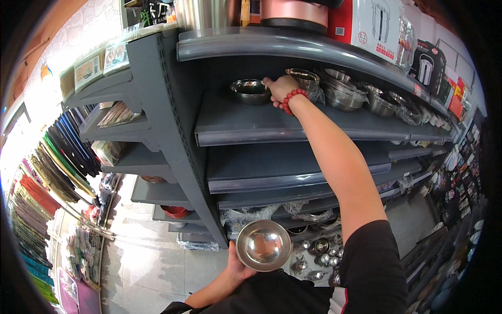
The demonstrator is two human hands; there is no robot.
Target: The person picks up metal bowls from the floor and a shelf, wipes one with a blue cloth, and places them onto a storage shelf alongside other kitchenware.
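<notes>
My left hand (239, 267) holds a round stainless steel bowl (264, 245) low in front of my body, its inside facing up. On the upper grey shelf, my right hand (282, 89), with a red bead bracelet at the wrist, reaches to the right side of a small steel bowl (251, 92). Its thumb and fingers are near or at that bowl's rim; whether they grip it I cannot tell. Just right of the hand stands a stack of steel bowls (305, 78), and farther right is a larger stack (343, 92) partly in plastic wrap.
The grey shelf edge (251, 137) runs below the bowls, and another shelf (274, 43) bearing boxes and pots hangs above. A slotted upright (168, 117) stands at the left. Hanging textiles (59, 157) are far left. Steel pots (321, 245) sit low down, near my right side.
</notes>
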